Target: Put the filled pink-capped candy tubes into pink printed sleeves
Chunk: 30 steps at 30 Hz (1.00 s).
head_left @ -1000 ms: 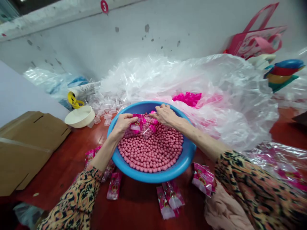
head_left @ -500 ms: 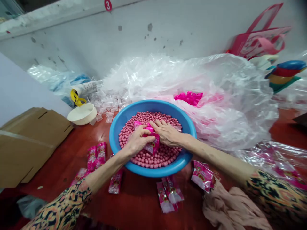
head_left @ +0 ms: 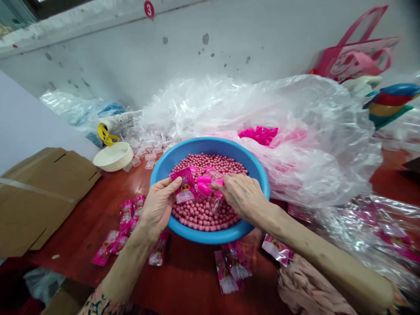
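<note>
A blue basin [head_left: 210, 236] of small round pink beads [head_left: 205, 216] stands in front of me. Over its left side, my left hand [head_left: 157, 205] pinches a flat pink printed packet [head_left: 184, 186] between thumb and fingers. My right hand [head_left: 244, 194] is above the basin's right side, fingers curled on a bright pink and clear plastic piece [head_left: 219, 183], partly hidden by the fingers. Between both hands, several glossy pink plastic pieces [head_left: 204, 189] lie on the beads.
Pink packets [head_left: 126, 216] lie left of the basin, others [head_left: 231, 267] in front. A beige cloth [head_left: 308, 284] is at front right. Clear plastic bags [head_left: 295, 113] are heaped behind. At left stand a white bowl [head_left: 113, 157] and a cardboard box [head_left: 46, 197].
My hands have moved apart. The left has drawn left with the packet, now held up flat; the right has shifted right and curled its fingers. Pink plastic pieces now show between them.
</note>
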Available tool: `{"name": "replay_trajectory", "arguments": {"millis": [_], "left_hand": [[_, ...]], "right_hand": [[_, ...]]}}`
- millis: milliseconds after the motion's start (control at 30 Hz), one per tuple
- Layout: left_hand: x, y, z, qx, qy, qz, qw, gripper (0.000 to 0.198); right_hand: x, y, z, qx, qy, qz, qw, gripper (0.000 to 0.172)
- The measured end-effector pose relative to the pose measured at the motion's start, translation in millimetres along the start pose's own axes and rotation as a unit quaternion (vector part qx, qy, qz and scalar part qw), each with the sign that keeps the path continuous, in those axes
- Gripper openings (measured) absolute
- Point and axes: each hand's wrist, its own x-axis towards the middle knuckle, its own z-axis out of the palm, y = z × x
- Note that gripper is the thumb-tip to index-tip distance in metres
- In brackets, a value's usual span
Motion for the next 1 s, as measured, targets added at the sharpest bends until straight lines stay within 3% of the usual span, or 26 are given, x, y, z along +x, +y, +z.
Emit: {"name": "replay_trajectory", "arguments": {"millis": [133,267,467,600,767,900,1000], "left_hand": [[-8.3,-10.7,5.4,-0.046,0.011,-0.02,0.999,0.007],[-14.6,-18.0,7.8,-0.093,0.031,-0.024,0.995,0.009],[-19.4,-17.6,10.7,-0.162,0.101,-0.018,0.981,0.026],[-22.2,-15.3,20.3,-0.194,0.093,-0.046,0.976,0.022],[-20.8,-14.7,26.9,-0.217,0.102,-0.05,0.97,0.023],[-19.8,-16.2,28.7,-0.222,0.1,-0.059,0.968,0.024],[-20.0,-21.2,30.9,-0.215,0.089,-0.076,0.97,0.023]], "right_hand": [[-7.0,-23.2,-1.9,0.01,-0.058,0.04,0.997,0.027],[-4.5,-36.4,7.0,0.041,-0.058,0.055,0.996,0.03],[1.1,-22.6,28.5,0.123,-0.02,0.063,0.99,0.033],[3.8,-15.3,32.3,0.217,-0.023,0.062,0.974,0.031],[0.5,-15.9,28.0,0.381,0.028,0.04,0.923,0.025],[-15.3,-18.2,26.6,0.494,0.123,0.046,0.859,0.019],[-31.8,-25.9,24.6,0.558,0.16,0.048,0.813,0.018]]}}
